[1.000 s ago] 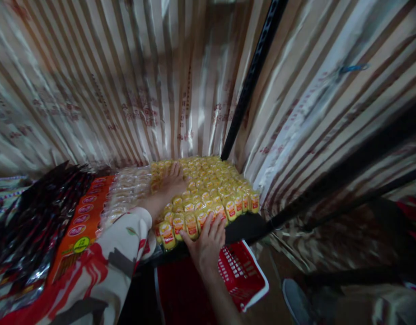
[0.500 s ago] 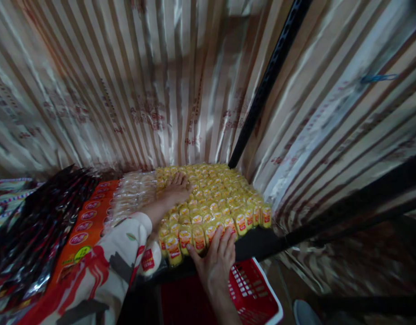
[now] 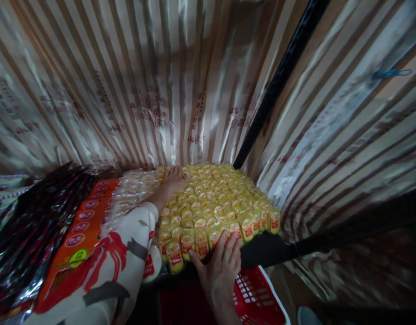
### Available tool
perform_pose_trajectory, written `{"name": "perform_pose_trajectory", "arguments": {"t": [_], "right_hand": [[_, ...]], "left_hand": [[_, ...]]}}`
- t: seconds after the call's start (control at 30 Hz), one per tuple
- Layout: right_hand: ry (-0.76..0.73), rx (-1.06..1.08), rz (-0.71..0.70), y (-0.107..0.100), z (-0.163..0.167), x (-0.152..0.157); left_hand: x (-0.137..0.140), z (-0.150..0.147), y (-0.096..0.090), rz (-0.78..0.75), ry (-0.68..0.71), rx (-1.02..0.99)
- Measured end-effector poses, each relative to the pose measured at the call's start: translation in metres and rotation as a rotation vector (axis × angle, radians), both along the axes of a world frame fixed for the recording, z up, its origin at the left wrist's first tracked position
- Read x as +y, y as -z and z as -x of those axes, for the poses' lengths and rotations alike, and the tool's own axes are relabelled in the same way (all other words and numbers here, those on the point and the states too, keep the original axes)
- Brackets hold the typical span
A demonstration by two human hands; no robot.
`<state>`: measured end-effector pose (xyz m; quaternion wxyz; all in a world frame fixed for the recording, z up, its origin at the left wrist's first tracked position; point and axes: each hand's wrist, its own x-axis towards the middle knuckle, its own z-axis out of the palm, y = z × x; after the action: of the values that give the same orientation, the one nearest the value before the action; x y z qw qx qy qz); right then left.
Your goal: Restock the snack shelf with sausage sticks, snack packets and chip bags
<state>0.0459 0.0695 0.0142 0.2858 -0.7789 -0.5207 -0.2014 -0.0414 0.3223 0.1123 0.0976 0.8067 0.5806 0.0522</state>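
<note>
Rows of small yellow wrapped snack packs [image 3: 208, 198] with red labels stand packed together on a black shelf [image 3: 265, 250]. My left hand [image 3: 175, 179] lies flat and palm down on the back left rows, fingers stretched out. At the front edge, my right hand [image 3: 219, 266] rests its spread fingertips against the front row, thumb apart. Neither hand appears to grip a pack. Part of the front row is hidden behind the right fingers. A round white pack with a red label [image 3: 151, 264] sits at the near left corner of the yellow packs.
To the left lie clear-wrapped pale packs [image 3: 133, 187], an orange box or packet row [image 3: 82, 230] and dark glossy packets [image 3: 41, 225]. A red basket with a white rim [image 3: 258, 293] is below the shelf. Striped sheeting [image 3: 180, 81] and a black post [image 3: 278, 81] stand behind.
My left hand has slid slightly back over the yellow packs. The right hand stays at the front row. The view has shifted a little, so the scene sits differently in frame.
</note>
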Motion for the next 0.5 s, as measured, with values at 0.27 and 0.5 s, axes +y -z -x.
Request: {"name": "perform_pose_trajectory", "arguments": {"t": [0.27,0.5], "right_hand": [[0.005,-0.027,-0.006,0.0,0.0,0.002],[-0.003,-0.032,-0.006,-0.001,0.0,0.0]], "left_hand": [[0.003,0.001,-0.008,0.008,-0.045,-0.038],[0.015,0.015,0.002,-0.038,-0.133,0.045]]}}
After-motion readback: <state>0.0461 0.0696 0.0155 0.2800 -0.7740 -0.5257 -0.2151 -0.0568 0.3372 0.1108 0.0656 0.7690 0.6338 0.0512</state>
